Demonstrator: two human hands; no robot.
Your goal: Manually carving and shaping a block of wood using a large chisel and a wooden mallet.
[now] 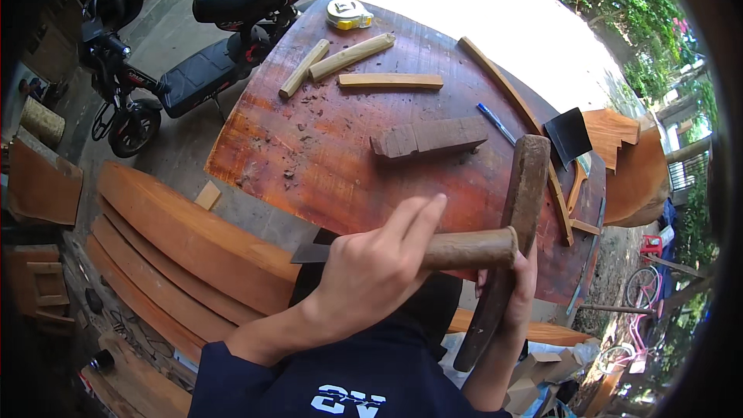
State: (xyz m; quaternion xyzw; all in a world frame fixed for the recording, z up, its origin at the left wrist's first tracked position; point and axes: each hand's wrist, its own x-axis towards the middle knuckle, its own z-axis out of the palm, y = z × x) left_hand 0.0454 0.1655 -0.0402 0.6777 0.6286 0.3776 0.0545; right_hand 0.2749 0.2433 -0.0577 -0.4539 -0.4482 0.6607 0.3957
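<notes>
My left hand point(370, 263) is closed round a chisel point(470, 250) with a thick round wooden handle, its index finger stretched out over the top. The flat metal blade sticks out to the left of the hand, level above my lap. My right hand point(525, 291) grips a long dark wooden bar point(529, 182), slanting from upper right to lower left. The handle's butt end meets or overlaps the bar beside my right fingers; whether they touch I cannot tell. Beyond both hands, a dark notched wooden block point(430, 138) lies on the reddish wooden table point(325, 186).
On the table are a tape measure point(348, 13), several light wooden sticks point(352, 56), a blue pen point(496, 123), a long wooden strip point(499, 81), a black scraper-like blade point(569, 137) and a brush point(577, 184). Curved boards point(193, 220) lie at left; a scooter point(201, 70) stands behind.
</notes>
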